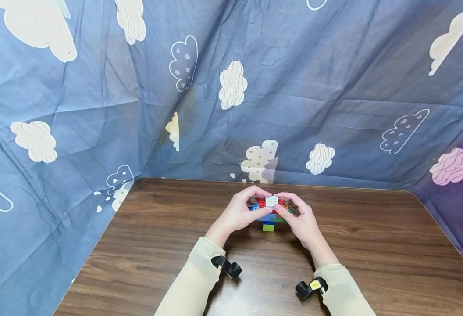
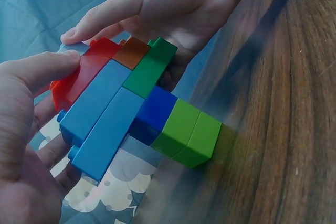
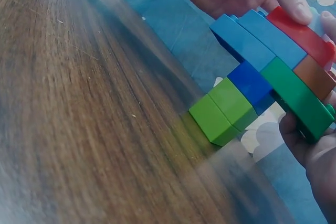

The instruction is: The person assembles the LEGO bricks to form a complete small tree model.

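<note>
A build of toy building bricks [image 1: 268, 217] stands upright on the table between the two hands. Its narrow stem has lime green bricks [image 2: 197, 137] below a dark blue brick [image 2: 153, 109]. Wider layers above have light blue bricks [image 2: 107, 135], a green brick [image 3: 296, 90], an orange-brown brick [image 3: 315, 72] and a red brick [image 3: 302, 32]. On top sits a white brick [image 1: 272, 201]. From the left side, the left hand [image 1: 239, 210] pinches the white brick, thumb in front. The right hand [image 1: 300, 218] grips it from the other side. Fingers behind the build are partly hidden.
The dark wood-grain table [image 1: 156, 250] extends on both sides of the build. A blue cloth [image 1: 200, 131] with cloud prints hangs behind and at the sides. Each wrist wears a small black camera, such as the left wrist camera [image 1: 226, 266].
</note>
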`<control>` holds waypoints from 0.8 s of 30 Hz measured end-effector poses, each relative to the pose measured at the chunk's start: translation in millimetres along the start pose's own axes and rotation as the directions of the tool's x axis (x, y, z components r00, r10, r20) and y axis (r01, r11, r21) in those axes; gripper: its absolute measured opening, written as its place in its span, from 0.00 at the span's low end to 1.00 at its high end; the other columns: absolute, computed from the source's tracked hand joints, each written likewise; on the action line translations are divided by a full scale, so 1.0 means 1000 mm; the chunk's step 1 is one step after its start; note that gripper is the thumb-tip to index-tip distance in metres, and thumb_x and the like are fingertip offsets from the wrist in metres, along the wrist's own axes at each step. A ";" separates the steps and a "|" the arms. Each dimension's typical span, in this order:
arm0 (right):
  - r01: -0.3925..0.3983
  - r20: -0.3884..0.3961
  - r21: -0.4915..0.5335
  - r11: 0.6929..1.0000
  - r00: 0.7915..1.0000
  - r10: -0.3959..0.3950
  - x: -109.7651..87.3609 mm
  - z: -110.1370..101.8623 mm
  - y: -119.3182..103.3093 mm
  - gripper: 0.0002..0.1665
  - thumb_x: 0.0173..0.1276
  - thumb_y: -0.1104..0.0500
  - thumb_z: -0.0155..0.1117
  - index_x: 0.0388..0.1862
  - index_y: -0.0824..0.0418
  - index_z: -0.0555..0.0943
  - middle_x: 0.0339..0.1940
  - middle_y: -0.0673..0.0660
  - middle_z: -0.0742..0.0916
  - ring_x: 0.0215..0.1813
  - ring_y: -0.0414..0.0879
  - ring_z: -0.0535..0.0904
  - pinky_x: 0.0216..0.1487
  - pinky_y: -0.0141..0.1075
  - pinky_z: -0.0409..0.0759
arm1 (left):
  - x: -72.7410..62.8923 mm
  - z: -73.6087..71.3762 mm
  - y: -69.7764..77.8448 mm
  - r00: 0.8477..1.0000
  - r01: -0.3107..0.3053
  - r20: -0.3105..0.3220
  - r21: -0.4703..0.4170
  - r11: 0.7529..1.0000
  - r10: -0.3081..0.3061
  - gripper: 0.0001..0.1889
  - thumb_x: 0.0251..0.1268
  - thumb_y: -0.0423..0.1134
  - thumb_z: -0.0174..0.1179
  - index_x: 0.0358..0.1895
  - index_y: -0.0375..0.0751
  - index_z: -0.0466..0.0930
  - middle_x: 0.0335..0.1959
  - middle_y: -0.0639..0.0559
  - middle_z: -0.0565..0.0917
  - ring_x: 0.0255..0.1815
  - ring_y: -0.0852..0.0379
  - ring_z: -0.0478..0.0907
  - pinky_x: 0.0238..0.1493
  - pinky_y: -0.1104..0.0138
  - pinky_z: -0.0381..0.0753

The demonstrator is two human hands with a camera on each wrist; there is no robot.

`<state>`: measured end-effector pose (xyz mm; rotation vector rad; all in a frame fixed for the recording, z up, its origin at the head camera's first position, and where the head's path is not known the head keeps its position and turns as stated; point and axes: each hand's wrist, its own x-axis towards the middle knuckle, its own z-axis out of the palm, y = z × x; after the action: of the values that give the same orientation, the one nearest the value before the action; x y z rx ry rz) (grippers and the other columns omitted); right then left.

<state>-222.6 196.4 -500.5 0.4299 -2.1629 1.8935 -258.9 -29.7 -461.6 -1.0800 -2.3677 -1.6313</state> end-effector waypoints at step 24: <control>-0.029 0.000 -0.005 1.000 1.000 0.029 -0.001 -0.001 0.003 0.17 0.81 0.63 0.69 0.65 0.63 0.83 0.55 0.47 0.88 0.56 0.44 0.81 0.51 0.30 0.84 | 0.000 0.000 -0.005 1.000 0.014 0.027 0.012 1.000 -0.014 0.19 0.70 0.39 0.77 0.61 0.45 0.84 0.54 0.53 0.88 0.52 0.61 0.79 0.55 0.56 0.84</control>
<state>-223.1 197.5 -503.1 0.4005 -2.1853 1.9020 -261.9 -30.5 -464.9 -1.0930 -2.4032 -1.6158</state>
